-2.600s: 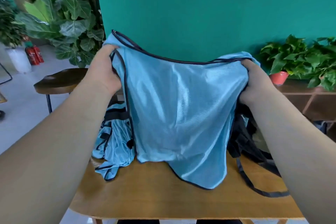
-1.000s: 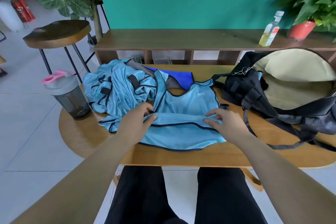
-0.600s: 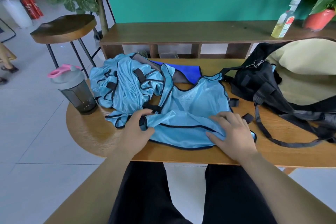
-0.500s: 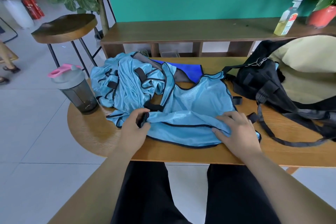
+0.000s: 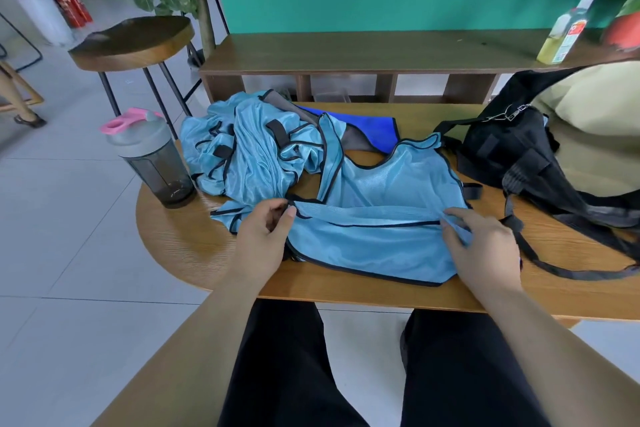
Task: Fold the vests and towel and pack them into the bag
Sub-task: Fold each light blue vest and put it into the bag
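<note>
On the tabletop (image 5: 180, 246), the open bag (image 5: 512, 156) sits at the right. Between it and a heap (image 5: 249, 156) of unfolded vests lies one vest (image 5: 374, 236), flat near the front edge, its folded hem running left to right, straight across both hands. The left hand (image 5: 263, 239) pinches the fold's left end and the right hand (image 5: 485, 246), nearer the bag, pinches its right end.

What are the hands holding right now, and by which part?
Both hold the flat vest by its folded-over edge: the left hand pinches the left end and the right hand pinches the right end.
</note>
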Available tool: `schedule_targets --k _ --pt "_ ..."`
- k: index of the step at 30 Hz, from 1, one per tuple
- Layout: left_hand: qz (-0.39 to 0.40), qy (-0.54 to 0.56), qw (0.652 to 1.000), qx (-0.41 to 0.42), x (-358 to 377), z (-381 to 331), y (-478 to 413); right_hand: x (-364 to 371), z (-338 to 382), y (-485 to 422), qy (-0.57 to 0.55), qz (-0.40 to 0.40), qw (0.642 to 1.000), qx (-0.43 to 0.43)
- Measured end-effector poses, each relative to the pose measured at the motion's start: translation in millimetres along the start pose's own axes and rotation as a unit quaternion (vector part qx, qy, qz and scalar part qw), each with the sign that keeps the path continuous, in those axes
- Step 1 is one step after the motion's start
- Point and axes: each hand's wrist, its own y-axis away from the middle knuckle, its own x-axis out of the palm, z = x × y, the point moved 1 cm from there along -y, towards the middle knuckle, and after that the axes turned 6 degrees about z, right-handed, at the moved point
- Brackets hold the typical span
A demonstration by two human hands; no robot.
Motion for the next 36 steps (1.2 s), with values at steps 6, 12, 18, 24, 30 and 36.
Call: schedule_targets --k 6,12,18,24,30,36 --pt "0.042 -0.048 0.997 0.037 1.7 1.8 0.0 9.1 18.9 12.3 0.174 -0.124 0.951 -0.225" --pt "0.097 -0.213 0.966 0.111 7.4 7.4 -3.4 46.8 76.3 38.9 0.006 0.084 0.932 -0.353" --pt "0.055 -0.219 0.97 0.09 10.7 14.9 -8.2 60.4 74.3 29.3 -0.074 0.146 0.948 -0.274" --pt "0.041 -0.093 0.992 0.078 8.4 4.1 -2.3 57.8 75.8 23.2 -0.118 0.151 0.96 -0.204" --pt "0.041 -0.025 0.995 0.089 10.8 -26.6 6.9 46.9 78.4 20.4 -0.183 0.184 0.962 -0.088" --pt "0.11 -0.059 0.987 0.099 24.0 -29.7 16.3 46.2 76.5 19.0 -0.229 0.194 0.953 -0.047"
